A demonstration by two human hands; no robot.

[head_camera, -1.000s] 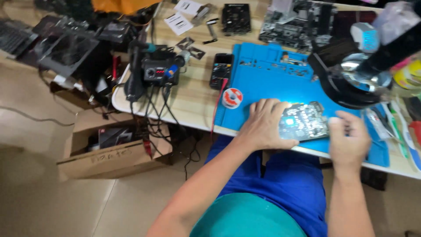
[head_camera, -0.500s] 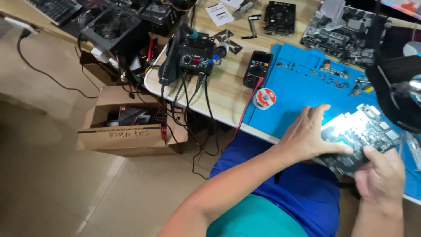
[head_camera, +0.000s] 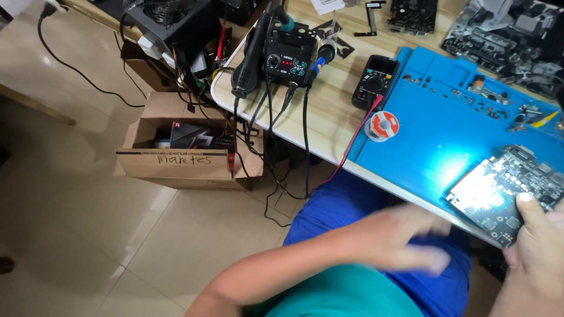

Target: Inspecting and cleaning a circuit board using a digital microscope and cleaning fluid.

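Board [head_camera: 505, 191]: a grey-green circuit board, thick with small chips and connectors, lies at the lower right of the frame on the near edge of the blue mat [head_camera: 446, 117], its lower corner jutting past the table edge. A bright lamp glare washes out its left part. The right hand [head_camera: 537, 252] grips it at that lower corner, thumb pressed on the top face and the other fingers hidden beneath. The left hand [head_camera: 405, 240] is blurred at bottom centre, below the table edge and apart from the board; whether its fingers are spread or curled I cannot tell, and it holds nothing visible.

The board looks stiff, thin and fairly light, yet fragile: the soldered parts and raised connectors would likely suffer from pressure or flexing. The bare edges and corners seem the safest places to take hold, fingers kept off the components, and a second grip on the opposite edge would steady it.

A solder spool [head_camera: 381, 126] sits at the mat's left edge, a black multimeter [head_camera: 376, 81] just above it, and a soldering station [head_camera: 286, 58] further upper left. A cardboard box [head_camera: 182, 158] stands on the floor at left.
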